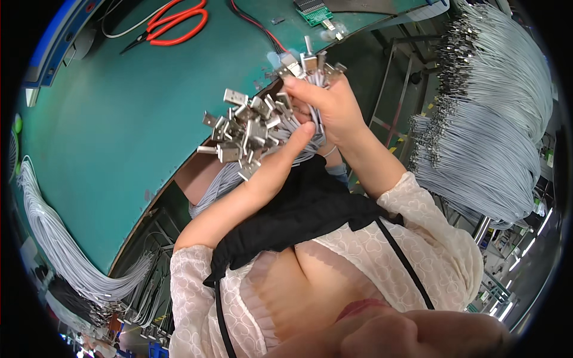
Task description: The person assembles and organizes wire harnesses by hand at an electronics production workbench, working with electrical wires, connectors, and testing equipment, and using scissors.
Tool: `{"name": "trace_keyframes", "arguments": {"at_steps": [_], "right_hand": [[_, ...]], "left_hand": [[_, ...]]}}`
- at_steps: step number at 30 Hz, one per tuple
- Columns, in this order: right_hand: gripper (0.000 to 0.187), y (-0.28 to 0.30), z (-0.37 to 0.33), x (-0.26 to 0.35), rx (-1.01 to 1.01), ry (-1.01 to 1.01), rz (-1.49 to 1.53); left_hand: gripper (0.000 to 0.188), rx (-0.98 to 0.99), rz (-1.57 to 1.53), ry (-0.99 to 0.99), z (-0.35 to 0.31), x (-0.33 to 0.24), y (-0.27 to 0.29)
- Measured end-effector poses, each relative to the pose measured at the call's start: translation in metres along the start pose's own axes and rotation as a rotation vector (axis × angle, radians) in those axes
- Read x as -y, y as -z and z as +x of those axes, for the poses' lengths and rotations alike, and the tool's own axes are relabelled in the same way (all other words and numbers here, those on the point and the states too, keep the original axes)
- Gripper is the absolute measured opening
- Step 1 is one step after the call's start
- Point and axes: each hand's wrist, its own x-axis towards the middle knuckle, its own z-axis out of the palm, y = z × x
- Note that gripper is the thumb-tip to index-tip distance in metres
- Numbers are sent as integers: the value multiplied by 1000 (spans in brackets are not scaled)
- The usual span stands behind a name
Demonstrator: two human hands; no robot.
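Note:
My left hand [279, 164] is closed round a thick bundle of grey USB cables [253, 132], their bare metal plugs fanning out over the near edge of the green table [131, 119]. Close beside it, my right hand [335, 108] grips a smaller bunch of grey USB cables [310, 63] with the plugs pointing up. The thumbs are near each other, and some right fingers are hidden behind the cables. Grey cable lengths trail down from the left bundle, past the black apron [298, 194] on my lap.
Red-handled cutters [179, 24] lie at the table's far side. A green circuit board [314, 14] with a USB plug sits near a red-and-black wire [256, 24]. One cable bundle [51, 224] drapes over the left edge; a large cable stack [495, 119] stands at right.

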Motion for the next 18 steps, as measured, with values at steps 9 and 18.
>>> {"name": "trace_keyframes", "arguments": {"at_steps": [9,18], "right_hand": [[9,6,5,-4,-140,51,121],[12,5,10,-7,-11,109,-71]], "left_hand": [[25,116,47,61,0,4,3],[26,-13,-11,-97,14,4,-1]]}}
